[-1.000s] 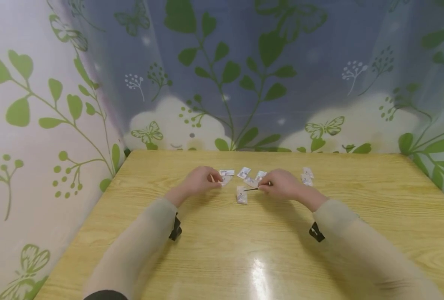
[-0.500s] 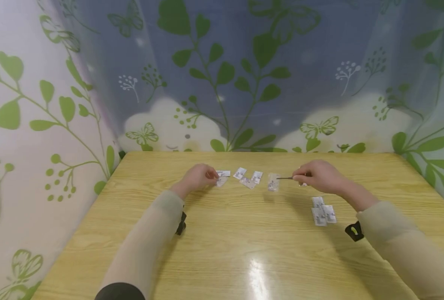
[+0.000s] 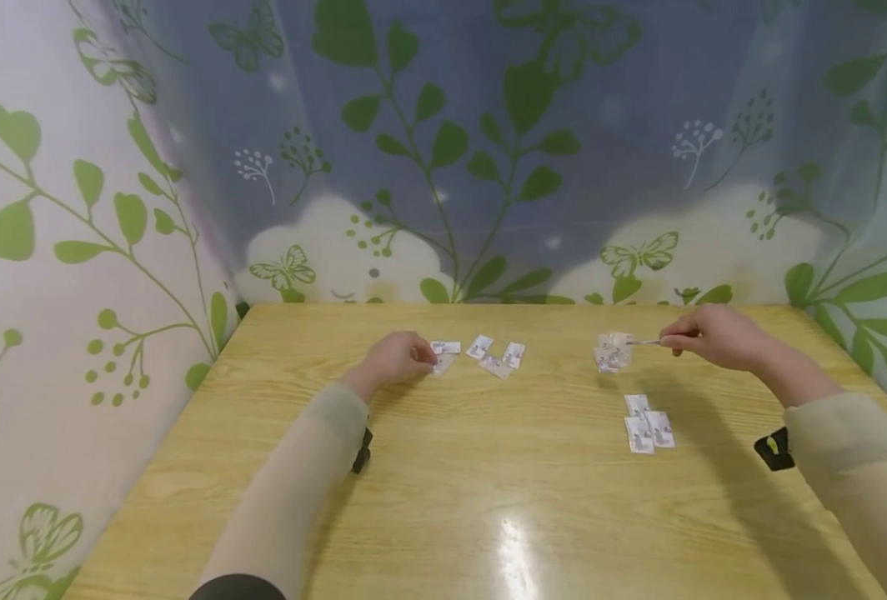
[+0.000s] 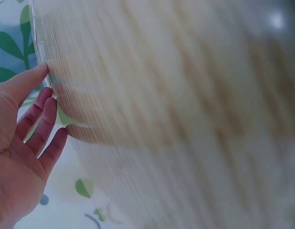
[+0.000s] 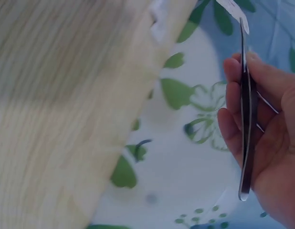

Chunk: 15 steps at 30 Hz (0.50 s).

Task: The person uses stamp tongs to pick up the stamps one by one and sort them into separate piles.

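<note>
The right hand (image 3: 717, 335) pinches tweezers (image 5: 247, 124) behind their tips, probably so its fingers clear the packet (image 3: 618, 342) held over others at the right back of the counter (image 3: 413, 492). The left hand (image 3: 395, 359), fingers relaxed, is at 2 packets (image 3: 449, 347), perhaps steadying them; contact is unclear.

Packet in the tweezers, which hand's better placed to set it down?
Probably the right hand: it grips the tweezers, whose tips hold the packet. The left hand is well off to the left, beside other packets.
</note>
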Motion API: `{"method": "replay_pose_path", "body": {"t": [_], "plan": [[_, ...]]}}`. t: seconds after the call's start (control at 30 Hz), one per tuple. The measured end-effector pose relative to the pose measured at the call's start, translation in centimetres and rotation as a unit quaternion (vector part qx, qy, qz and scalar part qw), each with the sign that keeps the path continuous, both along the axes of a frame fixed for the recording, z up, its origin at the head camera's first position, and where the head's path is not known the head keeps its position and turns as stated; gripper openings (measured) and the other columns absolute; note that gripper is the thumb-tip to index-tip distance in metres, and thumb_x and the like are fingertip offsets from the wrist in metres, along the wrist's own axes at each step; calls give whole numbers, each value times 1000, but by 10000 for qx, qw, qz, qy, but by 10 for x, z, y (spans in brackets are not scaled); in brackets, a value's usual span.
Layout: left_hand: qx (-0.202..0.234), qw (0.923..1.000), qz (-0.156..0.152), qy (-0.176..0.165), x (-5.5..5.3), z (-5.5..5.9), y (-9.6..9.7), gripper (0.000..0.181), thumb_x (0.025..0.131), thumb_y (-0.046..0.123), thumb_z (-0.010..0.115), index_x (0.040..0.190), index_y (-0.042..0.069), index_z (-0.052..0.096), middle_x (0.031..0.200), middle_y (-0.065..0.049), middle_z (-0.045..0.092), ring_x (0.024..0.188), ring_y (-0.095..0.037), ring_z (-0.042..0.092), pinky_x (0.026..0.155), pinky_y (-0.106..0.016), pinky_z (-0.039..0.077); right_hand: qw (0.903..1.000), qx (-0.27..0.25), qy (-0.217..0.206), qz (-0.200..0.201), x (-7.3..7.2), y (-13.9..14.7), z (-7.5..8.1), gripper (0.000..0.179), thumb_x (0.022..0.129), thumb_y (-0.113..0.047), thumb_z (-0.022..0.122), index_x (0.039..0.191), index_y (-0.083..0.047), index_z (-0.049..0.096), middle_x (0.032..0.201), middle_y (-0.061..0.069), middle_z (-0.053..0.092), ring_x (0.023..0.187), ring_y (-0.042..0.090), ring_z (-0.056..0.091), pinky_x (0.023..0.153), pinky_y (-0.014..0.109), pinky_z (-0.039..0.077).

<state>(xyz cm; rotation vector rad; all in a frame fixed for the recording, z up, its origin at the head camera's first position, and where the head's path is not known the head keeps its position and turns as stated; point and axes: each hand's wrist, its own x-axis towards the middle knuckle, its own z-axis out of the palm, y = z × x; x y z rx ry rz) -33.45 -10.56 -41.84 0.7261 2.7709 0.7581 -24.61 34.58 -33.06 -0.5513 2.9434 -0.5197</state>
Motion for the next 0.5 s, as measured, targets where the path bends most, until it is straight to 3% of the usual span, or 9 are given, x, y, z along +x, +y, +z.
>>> {"method": "replay_pose_path", "body": {"t": [0.2,0.5], "plan": [[-104,9999,-40,73,1,0,-1,10,89,15,71,98,13,72,102,-1,66,98,-21,61,92,-38,47,9993,79,-364,-15,-7,13,-19,26,97,-15,60,106,7,70,81,4,70,54,13,40,54,32,37],[-68,9999,-53,133,0,-2,-1,10,89,14,70,99,13,72,102,0,66,98,-21,61,91,-38,47,9991,258,-309,134,-23,14,-38,24,96,-12,59,103,8,70,85,8,69,70,18,57,64,38,46]]}}
